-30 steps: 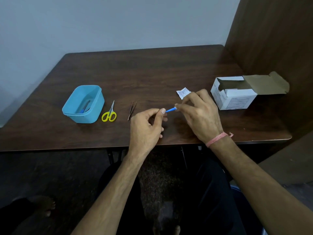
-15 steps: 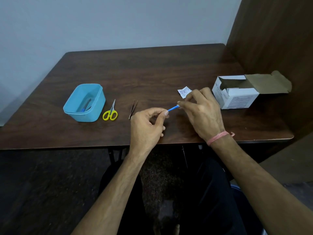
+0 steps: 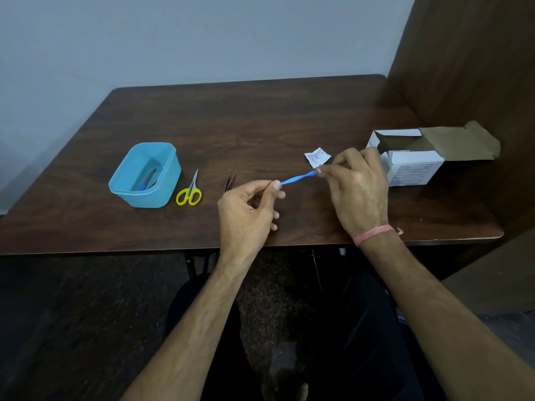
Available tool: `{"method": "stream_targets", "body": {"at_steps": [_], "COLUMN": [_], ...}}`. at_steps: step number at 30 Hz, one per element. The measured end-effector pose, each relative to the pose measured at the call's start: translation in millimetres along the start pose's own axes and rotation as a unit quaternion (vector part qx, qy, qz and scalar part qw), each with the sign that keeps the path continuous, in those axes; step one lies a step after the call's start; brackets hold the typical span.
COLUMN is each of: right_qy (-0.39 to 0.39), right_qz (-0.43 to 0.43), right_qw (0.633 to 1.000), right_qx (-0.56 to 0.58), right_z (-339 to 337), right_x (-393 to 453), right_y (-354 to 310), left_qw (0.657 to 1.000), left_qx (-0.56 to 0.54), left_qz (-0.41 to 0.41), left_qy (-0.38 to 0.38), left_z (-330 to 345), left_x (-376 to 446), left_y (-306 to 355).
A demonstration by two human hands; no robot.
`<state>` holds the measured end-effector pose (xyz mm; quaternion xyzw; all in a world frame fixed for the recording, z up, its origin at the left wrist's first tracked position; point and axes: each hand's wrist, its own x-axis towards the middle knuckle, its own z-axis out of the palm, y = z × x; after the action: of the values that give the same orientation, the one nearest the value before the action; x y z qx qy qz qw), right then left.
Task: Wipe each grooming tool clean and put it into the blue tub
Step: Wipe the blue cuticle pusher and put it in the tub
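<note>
Here, both hands are holding 1 slim blue tool above the table: the left hand is pinching its near-left end between thumb and curled fingers, and the right hand is pinching its far-right end. The blue tub is sitting well to the left, with yellow scissors just beside it and tweezers lying near the left hand.
</note>
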<state>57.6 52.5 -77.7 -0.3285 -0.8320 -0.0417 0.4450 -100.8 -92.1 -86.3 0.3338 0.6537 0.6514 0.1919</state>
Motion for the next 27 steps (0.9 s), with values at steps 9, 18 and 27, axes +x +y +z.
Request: {"method": "stream_targets", "body": {"at_steps": [9, 18, 27], "right_qy": [0.000, -0.011, -0.061], "right_qz": [-0.056, -0.112, -0.136], "right_qw": [0.997, 0.993, 0.986], "right_qx": [0.055, 0.038, 0.069], "right_z": [-0.7, 3.8, -4.8], "right_x": [-4.0, -4.8, -4.6], "right_y": [-5.9, -6.3, -12.4], "left_qw": [0.998, 0.997, 0.995], "left_qx": [0.045, 0.059, 0.066], "left_qz": [0.017, 0.015, 0.005], "left_qy": [0.027, -0.040, -0.071], "left_z": [3.0, 2.5, 0.9], "left_x": [-1.7, -1.9, 2.5], "left_y": [-0.9, 2.2, -3.0]}}
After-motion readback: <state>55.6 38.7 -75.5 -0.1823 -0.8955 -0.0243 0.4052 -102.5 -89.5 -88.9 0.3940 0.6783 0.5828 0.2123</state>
